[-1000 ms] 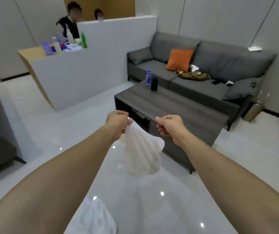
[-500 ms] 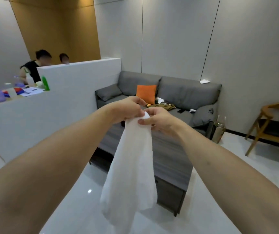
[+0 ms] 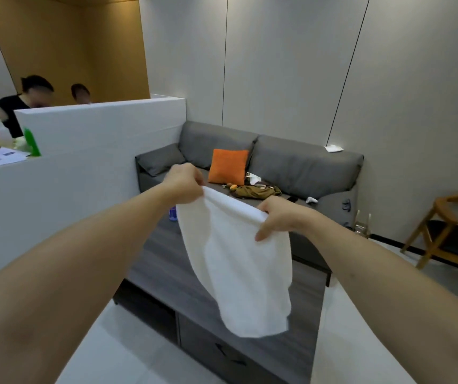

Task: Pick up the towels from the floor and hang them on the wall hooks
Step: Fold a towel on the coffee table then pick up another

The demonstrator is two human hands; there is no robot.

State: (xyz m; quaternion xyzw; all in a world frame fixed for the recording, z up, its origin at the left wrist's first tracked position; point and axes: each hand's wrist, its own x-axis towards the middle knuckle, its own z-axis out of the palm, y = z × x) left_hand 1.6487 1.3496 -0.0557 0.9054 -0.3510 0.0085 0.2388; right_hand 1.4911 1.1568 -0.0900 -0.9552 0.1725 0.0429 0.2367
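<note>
A white towel (image 3: pixel 238 261) hangs spread out in front of me, held by its top edge at chest height. My left hand (image 3: pixel 184 182) pinches the towel's upper left corner. My right hand (image 3: pixel 279 217) grips the upper right part of the same edge, thumb in front of the cloth. The towel's lower end dangles over the coffee table. No wall hooks show in this view, and the floor towel is out of frame.
A dark grey coffee table (image 3: pixel 166 267) stands right below the towel. Behind it is a grey sofa (image 3: pixel 305 167) with an orange cushion (image 3: pixel 229 166). A white partition (image 3: pixel 97 139) with two people behind it is at left; a wooden chair (image 3: pixel 449 231) at right.
My hands have slid apart along the towel's top edge, spreading the bunched cloth flat. The view has lifted from the floor toward the wall, and the second towel on the floor has left the frame.
</note>
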